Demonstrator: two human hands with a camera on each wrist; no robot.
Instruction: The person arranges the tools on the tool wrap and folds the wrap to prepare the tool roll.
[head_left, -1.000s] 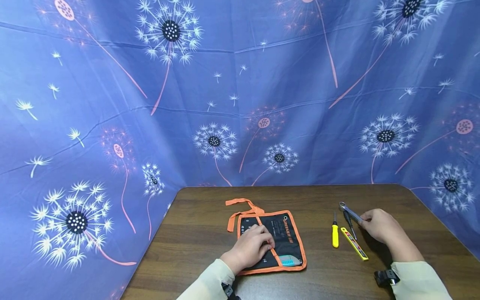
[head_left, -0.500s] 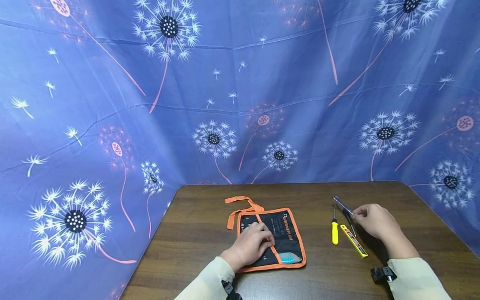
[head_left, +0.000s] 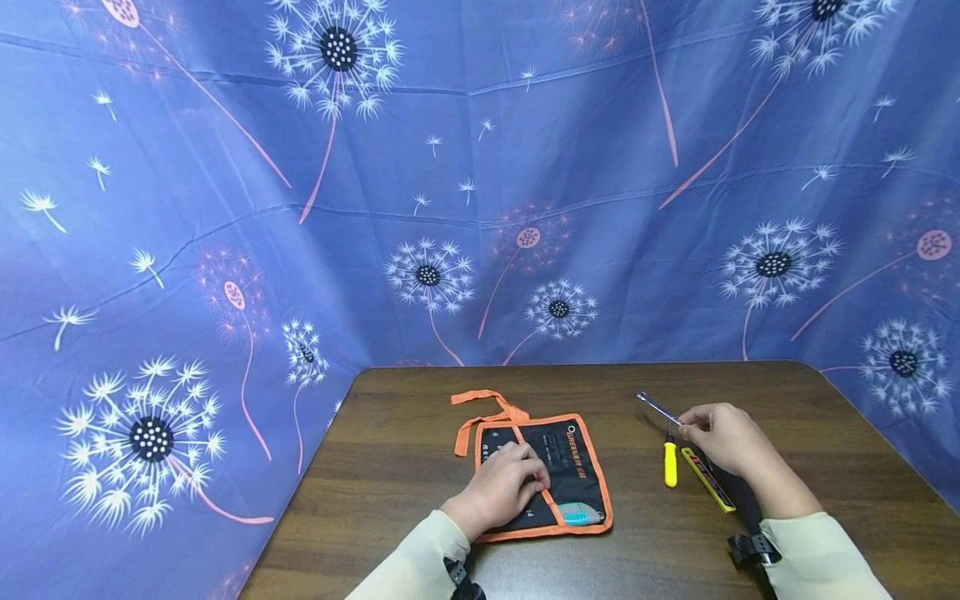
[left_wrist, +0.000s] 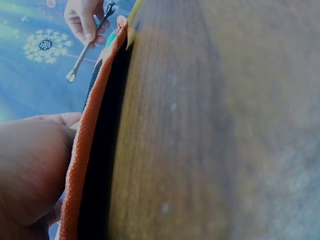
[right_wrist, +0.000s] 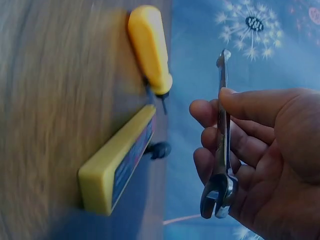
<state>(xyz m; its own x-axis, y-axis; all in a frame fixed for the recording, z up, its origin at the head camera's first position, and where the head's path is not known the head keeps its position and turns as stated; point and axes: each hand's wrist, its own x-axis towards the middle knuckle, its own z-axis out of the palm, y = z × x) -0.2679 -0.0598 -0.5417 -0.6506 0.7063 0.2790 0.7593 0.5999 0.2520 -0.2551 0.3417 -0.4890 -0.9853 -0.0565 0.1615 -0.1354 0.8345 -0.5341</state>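
Observation:
A black tool pouch [head_left: 558, 454] with orange trim lies flat on the table. My left hand [head_left: 501, 487] rests on it, curled fingers and thumb pinching the orange pocket edge; what lies under the palm is hidden. In the pouch's near right pocket sits a teal-and-grey tool [head_left: 580, 514]. My right hand [head_left: 723, 437] holds a silver combination wrench [right_wrist: 223, 125] between thumb and fingers, above the table. Its ring end points to the far left in the head view, and its open end shows nearest in the right wrist view.
Below the wrench lie a yellow-handled screwdriver [head_left: 670, 464] and a yellow bar [head_left: 708, 479] with a printed face. A dark round-ended tool [right_wrist: 159, 150] shows behind the bar. Orange ties [head_left: 487, 412] trail off the pouch's far left corner. A blue dandelion cloth [head_left: 480, 183] hangs behind the table.
My right hand has moved left with the wrench, whose far end now reaches past the screwdriver. My left hand has stayed on the pouch.

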